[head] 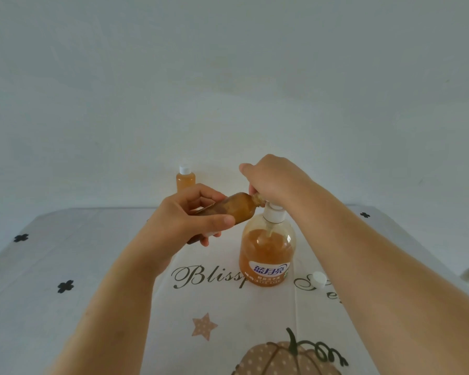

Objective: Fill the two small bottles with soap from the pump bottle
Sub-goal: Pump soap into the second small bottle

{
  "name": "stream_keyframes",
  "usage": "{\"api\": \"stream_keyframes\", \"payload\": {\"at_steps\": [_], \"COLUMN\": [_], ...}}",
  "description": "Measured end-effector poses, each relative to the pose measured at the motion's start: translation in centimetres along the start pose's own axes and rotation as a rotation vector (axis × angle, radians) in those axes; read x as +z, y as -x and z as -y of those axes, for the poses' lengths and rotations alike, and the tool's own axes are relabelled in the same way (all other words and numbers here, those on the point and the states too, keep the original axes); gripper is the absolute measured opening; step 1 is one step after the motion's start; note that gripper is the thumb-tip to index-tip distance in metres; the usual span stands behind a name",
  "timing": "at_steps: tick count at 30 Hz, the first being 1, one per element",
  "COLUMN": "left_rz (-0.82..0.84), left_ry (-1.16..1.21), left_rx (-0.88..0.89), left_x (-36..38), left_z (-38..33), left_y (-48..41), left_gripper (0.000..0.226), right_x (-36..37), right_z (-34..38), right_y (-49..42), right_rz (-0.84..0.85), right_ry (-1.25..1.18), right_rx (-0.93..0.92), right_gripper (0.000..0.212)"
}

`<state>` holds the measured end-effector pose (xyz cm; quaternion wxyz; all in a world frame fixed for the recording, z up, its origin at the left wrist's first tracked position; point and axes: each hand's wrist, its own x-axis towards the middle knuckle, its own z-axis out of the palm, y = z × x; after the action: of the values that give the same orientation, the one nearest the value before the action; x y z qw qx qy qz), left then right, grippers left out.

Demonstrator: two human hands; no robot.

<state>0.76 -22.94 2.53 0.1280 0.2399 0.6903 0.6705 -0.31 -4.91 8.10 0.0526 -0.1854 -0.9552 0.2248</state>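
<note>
Gripping one tilted small bottle is left hand; right hand clasps one pump bottle; second bottle behind.

Your pump bottle stands on the bench, with a loose cap lying just right of it. A capped small bottle stands behind and left, near the far edge. Your left hand holds the other small bottle tilted, its mouth at the pump's spout, under your right hand.
</note>
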Motion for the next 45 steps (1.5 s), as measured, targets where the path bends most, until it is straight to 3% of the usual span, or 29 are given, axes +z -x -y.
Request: {"api": "stream_keyframes", "payload": {"at_steps": [6, 12, 22, 26, 31, 39, 45], "left_rz": [-0.024, -0.063, -0.031, -0.001, -0.001, -0.016, -0.043], "left_ry": [0.015, 0.045, 0.033, 0.017, 0.006, 0.011, 0.044], "left_rx": [0.016, 0.04, 0.013, -0.006, -0.004, 0.005, 0.045], "left_x": [0.2, 0.7, 0.4, 0.2, 0.1, 0.3, 0.4], "left_z": [-0.5, -1.1, -0.7, -0.2, -0.2, -0.5, -0.5], "left_y": [0.3, 0.5, 0.4, 0.2, 0.0, 0.3, 0.4], "left_gripper": [0.042, 0.042, 0.037, 0.033, 0.029, 0.041, 0.03], "right_x": [-0.5, -1.7, -1.3, -0.5, -0.1, -0.2, -0.8], "right_z": [0.2, 0.5, 0.6, -0.1, -0.7, -0.5, -0.3], "right_y": [0.3, 0.9, 1.4, 0.3, -0.1, -0.1, -0.2], "right_rz": [0.013, 0.019, -0.006, 0.006, 0.009, -0.01, -0.119], "right_ry": [-0.015, 0.024, -0.045, -0.094, -0.181, -0.134, -0.119], "right_rx": [-0.007, -0.085, -0.076, -0.005, -0.02, -0.023, -0.099], "right_gripper": [0.042, 0.032, 0.037, 0.056, 0.061, 0.056, 0.049]}}
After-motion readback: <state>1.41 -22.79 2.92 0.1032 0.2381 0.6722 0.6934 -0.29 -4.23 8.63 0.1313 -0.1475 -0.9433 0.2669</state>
